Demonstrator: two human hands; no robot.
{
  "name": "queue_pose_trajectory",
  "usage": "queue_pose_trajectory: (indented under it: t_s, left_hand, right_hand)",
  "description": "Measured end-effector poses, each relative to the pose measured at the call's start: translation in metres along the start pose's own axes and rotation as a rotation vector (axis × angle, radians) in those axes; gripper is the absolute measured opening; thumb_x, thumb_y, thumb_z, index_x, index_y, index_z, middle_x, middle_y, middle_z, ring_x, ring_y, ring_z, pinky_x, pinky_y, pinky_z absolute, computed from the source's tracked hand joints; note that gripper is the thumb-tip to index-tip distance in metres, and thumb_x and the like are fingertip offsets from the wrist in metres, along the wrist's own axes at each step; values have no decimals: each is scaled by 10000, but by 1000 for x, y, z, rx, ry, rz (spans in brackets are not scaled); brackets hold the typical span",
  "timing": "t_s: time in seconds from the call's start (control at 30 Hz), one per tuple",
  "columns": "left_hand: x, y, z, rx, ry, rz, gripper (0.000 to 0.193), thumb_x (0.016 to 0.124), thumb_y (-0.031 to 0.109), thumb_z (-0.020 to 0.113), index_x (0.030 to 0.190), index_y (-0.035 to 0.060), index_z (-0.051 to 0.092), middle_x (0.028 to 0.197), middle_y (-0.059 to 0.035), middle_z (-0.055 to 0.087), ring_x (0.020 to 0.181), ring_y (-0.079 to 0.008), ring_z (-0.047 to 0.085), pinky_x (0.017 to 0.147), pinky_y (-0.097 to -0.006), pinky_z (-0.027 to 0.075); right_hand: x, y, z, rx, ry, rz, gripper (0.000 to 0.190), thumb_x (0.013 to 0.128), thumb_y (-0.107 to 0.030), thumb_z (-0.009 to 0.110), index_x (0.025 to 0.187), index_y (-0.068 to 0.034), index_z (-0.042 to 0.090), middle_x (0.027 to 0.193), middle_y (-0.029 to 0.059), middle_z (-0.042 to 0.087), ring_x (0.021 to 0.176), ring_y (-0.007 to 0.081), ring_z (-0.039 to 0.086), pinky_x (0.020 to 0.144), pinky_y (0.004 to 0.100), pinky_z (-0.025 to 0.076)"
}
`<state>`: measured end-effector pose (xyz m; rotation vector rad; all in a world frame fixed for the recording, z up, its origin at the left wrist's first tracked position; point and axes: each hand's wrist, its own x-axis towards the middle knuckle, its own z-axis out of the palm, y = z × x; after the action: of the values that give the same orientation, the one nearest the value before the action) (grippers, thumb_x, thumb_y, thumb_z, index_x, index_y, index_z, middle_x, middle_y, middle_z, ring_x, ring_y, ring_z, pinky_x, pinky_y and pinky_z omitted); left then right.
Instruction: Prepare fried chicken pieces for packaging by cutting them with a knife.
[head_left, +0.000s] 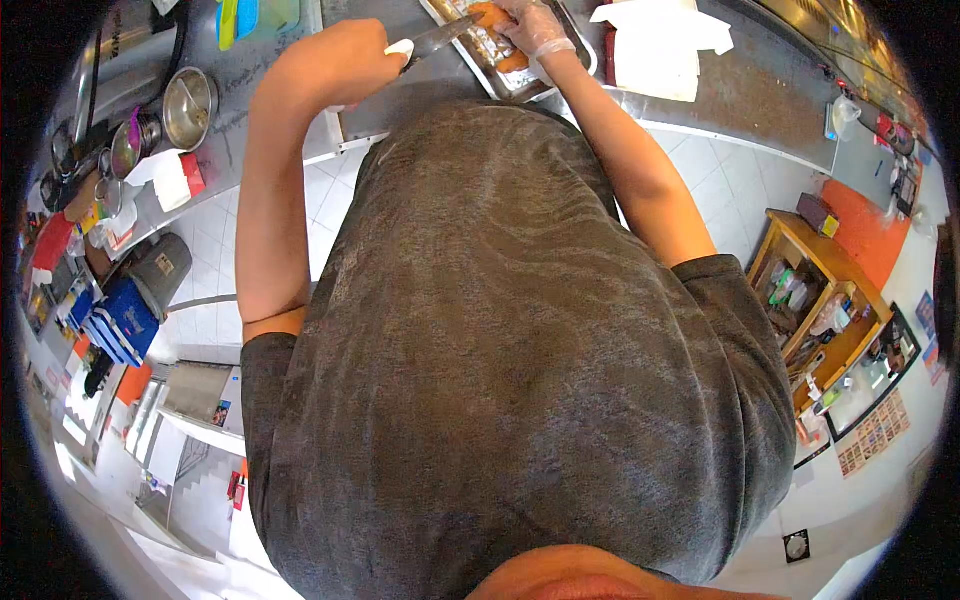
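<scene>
My left hand (341, 64) is wrapped around a knife (442, 41), its handle mostly hidden in the fist. The blade points up and to the right, its tip at a browned piece of food (489, 15) over a metal tray (517, 94). My right hand (531, 30), in a clear plastic glove, holds that piece at the tray. Another browned piece (514, 62) lies in the tray, close below the gloved fingers. The top of the tray is cut off by the picture's edge.
White paper sheets (652, 60) lie on the metal counter (757, 90) right of the tray. Metal bowls (190, 109) and a red and white packet (180, 180) stand at left. A grey bin (161, 270) and a wooden cabinet (825, 262) flank me.
</scene>
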<state>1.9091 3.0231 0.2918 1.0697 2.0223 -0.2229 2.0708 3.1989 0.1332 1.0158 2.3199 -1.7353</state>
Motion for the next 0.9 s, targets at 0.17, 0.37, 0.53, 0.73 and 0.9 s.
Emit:
queue_pose_trajectory:
  t_s: [0.17, 0.37, 0.53, 0.73, 0.9]
  left_hand:
    - [19, -5, -13, 57, -75, 115, 555, 965, 421, 523, 651, -22, 641, 543, -124, 611, 530, -254, 646, 602, -423, 513]
    - [37, -33, -18, 72, -229, 211, 569, 1007, 387, 447, 638, -8, 626, 492, -89, 574, 476, -214, 608, 618, -398, 514]
    - [53, -28, -26, 67, -270, 169, 524, 1033, 380, 401, 876, -32, 686, 477, -60, 566, 432, -186, 580, 606, -380, 521]
    - [58, -23, -49, 118, -433, 56, 495, 987, 424, 449, 1106, 59, 763, 879, -126, 747, 802, -212, 689, 762, -414, 518]
    - [66, -29, -49, -9, -480, -9, 473, 1006, 398, 451, 1094, 41, 749, 770, -75, 682, 689, -193, 610, 690, -389, 498]
  right_hand:
    - [-11, -14, -8, 107, 23, 176, 323, 961, -148, 675, 1259, -24, 654, 1075, 170, 708, 836, 259, 713, 568, 422, 656]
    - [-12, -16, -3, 212, 16, 181, 493, 939, -22, 648, 1418, -27, 535, 1267, 178, 652, 931, 277, 712, 594, 407, 675]
    - [-9, -1, 0, 318, 36, 175, 537, 939, -14, 641, 1457, -35, 501, 1319, 176, 625, 980, 275, 701, 599, 413, 676]
    - [-5, 6, -1, 162, 26, 130, 535, 949, -50, 647, 1460, -35, 490, 1320, 170, 611, 998, 280, 692, 604, 444, 679]
    - [-11, -8, -3, 196, 15, 195, 587, 949, -29, 640, 1499, -45, 433, 1396, 174, 547, 981, 294, 695, 600, 430, 682]
